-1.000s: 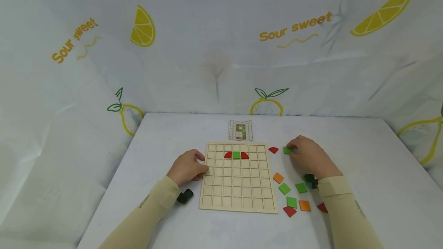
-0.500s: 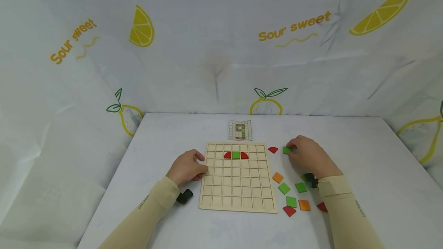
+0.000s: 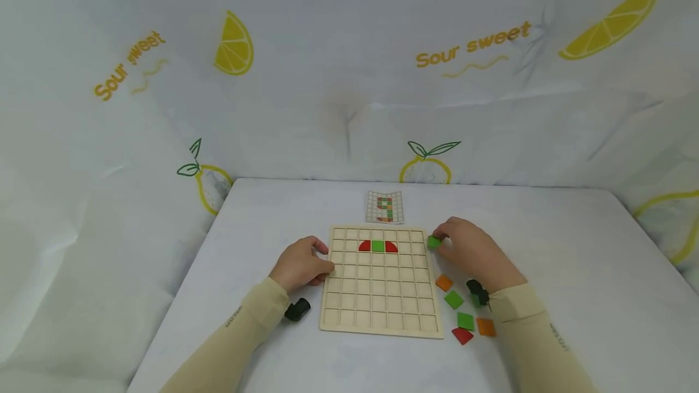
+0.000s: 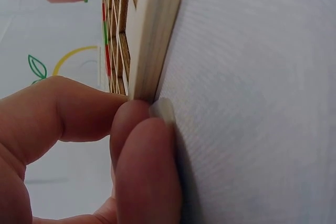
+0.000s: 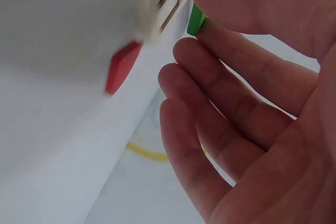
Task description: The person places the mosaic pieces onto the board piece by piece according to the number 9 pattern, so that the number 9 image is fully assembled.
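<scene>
Currently, wht. table [image 3: 273,211] supports grid board [image 3: 379,287], approx. ctr. L hand [image 3: 302,264]: fingers curled, gripping board's L edge. R hand [image 3: 471,247]: narrow thumb-&-finger pinch. Printed card [image 3: 384,214]: just beyond board's far edge. Green square [image 3: 378,246]: seated in board, row 2 from far edge, betw. 2 red pcs. [image 3: 364,247] Held green tile [image 3: 434,242]: in R-hand pinch, beside board's far R corner; board contact unclear.
</scene>
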`<state>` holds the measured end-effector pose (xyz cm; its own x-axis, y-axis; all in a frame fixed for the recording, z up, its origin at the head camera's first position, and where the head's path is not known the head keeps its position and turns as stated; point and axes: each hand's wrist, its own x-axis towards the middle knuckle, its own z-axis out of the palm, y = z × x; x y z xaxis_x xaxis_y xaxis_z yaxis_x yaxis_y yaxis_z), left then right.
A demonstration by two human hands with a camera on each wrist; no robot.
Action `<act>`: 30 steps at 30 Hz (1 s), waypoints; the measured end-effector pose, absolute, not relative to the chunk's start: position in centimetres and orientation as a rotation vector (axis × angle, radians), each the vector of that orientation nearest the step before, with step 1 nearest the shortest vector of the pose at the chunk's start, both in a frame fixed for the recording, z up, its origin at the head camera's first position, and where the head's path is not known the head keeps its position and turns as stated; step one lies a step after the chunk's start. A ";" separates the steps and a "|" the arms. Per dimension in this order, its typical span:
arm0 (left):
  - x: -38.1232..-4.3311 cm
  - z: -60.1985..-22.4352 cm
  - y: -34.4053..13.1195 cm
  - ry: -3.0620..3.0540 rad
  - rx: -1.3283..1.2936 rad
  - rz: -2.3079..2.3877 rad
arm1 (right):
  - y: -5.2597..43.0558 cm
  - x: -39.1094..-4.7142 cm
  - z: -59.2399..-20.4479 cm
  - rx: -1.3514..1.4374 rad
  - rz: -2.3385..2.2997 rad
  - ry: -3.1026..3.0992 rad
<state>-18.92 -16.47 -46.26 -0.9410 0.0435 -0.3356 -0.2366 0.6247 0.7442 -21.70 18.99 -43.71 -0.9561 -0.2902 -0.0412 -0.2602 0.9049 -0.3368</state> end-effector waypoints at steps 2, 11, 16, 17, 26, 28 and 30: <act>-19.0 -46.3 -16.4 2.534 -0.160 1.218 | 17.7 -21.5 -43.7 -0.473 -0.504 2.980; -19.0 -46.1 -16.4 2.538 -0.157 1.212 | 11.9 -20.9 -44.0 -0.727 -0.476 2.972; -19.1 -46.1 -16.5 2.542 -0.156 1.202 | 9.6 -20.6 -44.1 -0.777 -0.504 2.969; -19.1 -46.1 -16.5 2.542 -0.155 1.201 | 9.3 -20.6 -44.1 -0.784 -0.500 2.968; -19.2 -46.2 -16.5 2.541 -0.149 1.192 | 7.2 -20.4 -44.5 -0.829 -0.404 2.963; -19.2 -46.2 -16.5 2.547 -0.142 1.189 | 7.0 -20.4 -44.6 -0.854 -0.400 2.976; -19.2 -46.2 -16.6 2.551 -0.145 1.190 | 6.9 -20.4 -44.7 -0.878 -0.397 2.985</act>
